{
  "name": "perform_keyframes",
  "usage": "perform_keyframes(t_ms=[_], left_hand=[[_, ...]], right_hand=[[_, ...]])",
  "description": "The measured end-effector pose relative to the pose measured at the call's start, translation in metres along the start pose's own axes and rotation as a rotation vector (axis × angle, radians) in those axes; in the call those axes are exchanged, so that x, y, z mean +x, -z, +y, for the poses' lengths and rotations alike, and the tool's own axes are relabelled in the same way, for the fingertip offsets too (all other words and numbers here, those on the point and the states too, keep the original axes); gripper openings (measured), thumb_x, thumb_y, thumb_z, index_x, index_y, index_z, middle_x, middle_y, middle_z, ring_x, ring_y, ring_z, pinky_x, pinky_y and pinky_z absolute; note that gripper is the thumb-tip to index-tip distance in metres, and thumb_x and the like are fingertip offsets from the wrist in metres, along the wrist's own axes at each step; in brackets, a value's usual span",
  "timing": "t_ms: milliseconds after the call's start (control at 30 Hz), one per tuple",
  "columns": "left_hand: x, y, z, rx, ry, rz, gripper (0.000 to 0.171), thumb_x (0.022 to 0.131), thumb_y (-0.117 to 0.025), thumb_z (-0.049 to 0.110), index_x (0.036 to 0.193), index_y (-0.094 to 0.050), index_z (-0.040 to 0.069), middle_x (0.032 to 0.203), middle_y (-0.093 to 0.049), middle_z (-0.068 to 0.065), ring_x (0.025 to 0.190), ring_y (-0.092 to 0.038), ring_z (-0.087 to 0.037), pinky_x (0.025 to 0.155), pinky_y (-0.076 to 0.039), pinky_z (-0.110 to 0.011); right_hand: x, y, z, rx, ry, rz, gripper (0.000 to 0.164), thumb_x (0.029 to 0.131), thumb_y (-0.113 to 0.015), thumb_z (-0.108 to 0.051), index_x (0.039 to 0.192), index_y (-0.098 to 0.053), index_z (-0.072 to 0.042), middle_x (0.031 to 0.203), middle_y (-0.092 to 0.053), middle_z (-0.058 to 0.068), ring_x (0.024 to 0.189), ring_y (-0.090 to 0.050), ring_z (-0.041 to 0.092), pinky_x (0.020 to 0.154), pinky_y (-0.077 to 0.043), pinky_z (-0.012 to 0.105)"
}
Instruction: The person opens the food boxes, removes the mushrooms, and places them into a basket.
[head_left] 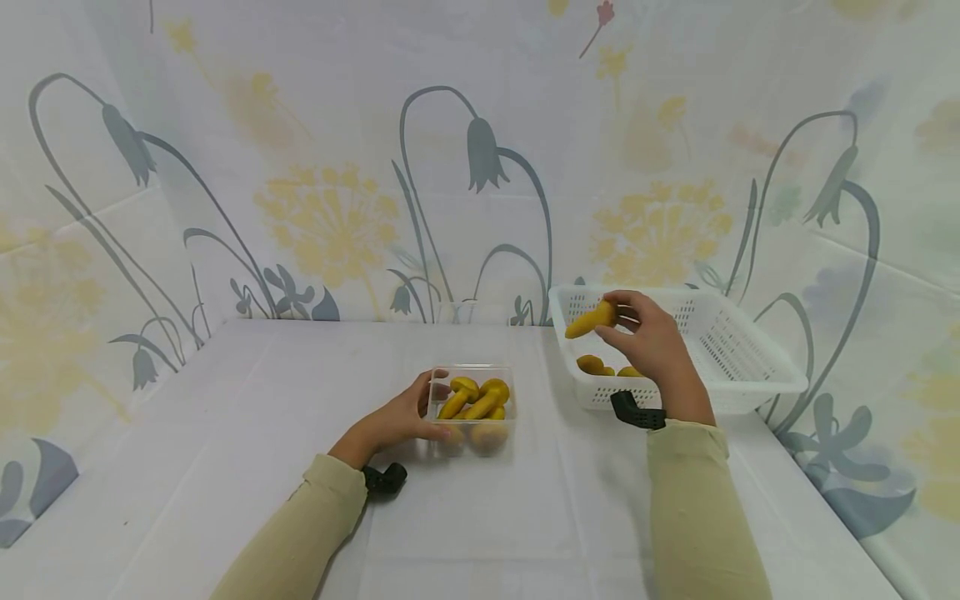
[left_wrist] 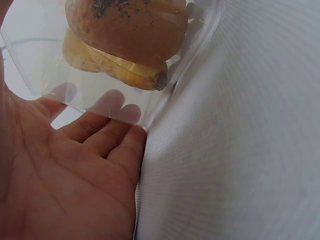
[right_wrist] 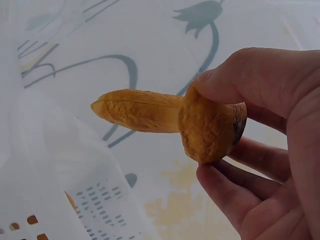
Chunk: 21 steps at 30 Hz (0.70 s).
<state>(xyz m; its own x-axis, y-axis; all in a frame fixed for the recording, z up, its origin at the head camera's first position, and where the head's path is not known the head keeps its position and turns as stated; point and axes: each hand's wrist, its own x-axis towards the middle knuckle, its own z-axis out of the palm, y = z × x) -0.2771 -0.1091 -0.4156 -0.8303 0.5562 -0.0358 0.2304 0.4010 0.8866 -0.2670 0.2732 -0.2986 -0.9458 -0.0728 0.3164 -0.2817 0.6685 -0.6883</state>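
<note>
My right hand [head_left: 651, 337] pinches a yellow-brown mushroom [right_wrist: 145, 111] by its cap, thumb on one side and fingers on the other. The stem points left, and the mushroom is held up over the left end of a white perforated basket [head_left: 765, 383]. Left of the basket, a clear plastic box [head_left: 472, 422] stands on the table with several mushrooms [head_left: 487, 398] in it. My left hand [head_left: 401, 421] holds this box at its left side, thumb near the front corner, fingers against the wall. Through the clear wall, the left wrist view shows a broad cap [left_wrist: 127, 30] with dark specks.
A few more mushrooms [head_left: 590, 364] lie in the basket's left part, partly hidden by its front wall and my right hand. White cloth covers the table [head_left: 225, 433]. A flower-printed sheet [head_left: 480, 167] hangs behind. A faint clear container [head_left: 472, 313] stands at the table's back edge.
</note>
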Motion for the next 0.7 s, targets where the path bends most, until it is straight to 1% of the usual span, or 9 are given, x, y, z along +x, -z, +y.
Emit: perform_keyframes(t_ms=[267, 500, 700], left_hand=[[0.000, 0.000, 0.000, 0.001, -0.007, -0.002, 0.101, 0.075, -0.083, 0.036, 0.150, -0.018, 0.015, 0.151, -0.037, -0.015, 0.148, -0.021, -0.032, 0.120, -0.020, -0.050], [0.000, 0.000, 0.000, 0.000, -0.005, 0.000, 0.101, 0.075, -0.083, 0.035, 0.150, -0.018, 0.015, 0.151, -0.038, -0.014, 0.148, -0.022, -0.032, 0.120, -0.020, -0.051], [-0.001, 0.000, 0.001, 0.003, -0.001, 0.000, 0.100, 0.075, -0.082, 0.036, 0.150, -0.018, 0.015, 0.151, -0.038, -0.014, 0.148, -0.021, -0.032, 0.119, -0.021, -0.052]], right_hand=[[0.001, 0.003, 0.007, -0.008, -0.023, 0.029, 0.055, 0.090, -0.067, -0.029, 0.138, -0.047, -0.011, 0.144, -0.047, 0.016, 0.128, -0.052, 0.040, 0.103, -0.047, 0.049], [0.001, 0.004, 0.014, -0.021, -0.066, 0.020, 0.056, 0.091, -0.067, -0.033, 0.138, -0.045, -0.012, 0.143, -0.049, 0.018, 0.128, -0.051, 0.040, 0.103, -0.046, 0.050], [0.001, 0.003, 0.017, -0.042, -0.070, 0.016, 0.057, 0.091, -0.067, -0.026, 0.139, -0.044, -0.007, 0.140, -0.047, 0.021, 0.126, -0.052, 0.042, 0.102, -0.046, 0.052]])
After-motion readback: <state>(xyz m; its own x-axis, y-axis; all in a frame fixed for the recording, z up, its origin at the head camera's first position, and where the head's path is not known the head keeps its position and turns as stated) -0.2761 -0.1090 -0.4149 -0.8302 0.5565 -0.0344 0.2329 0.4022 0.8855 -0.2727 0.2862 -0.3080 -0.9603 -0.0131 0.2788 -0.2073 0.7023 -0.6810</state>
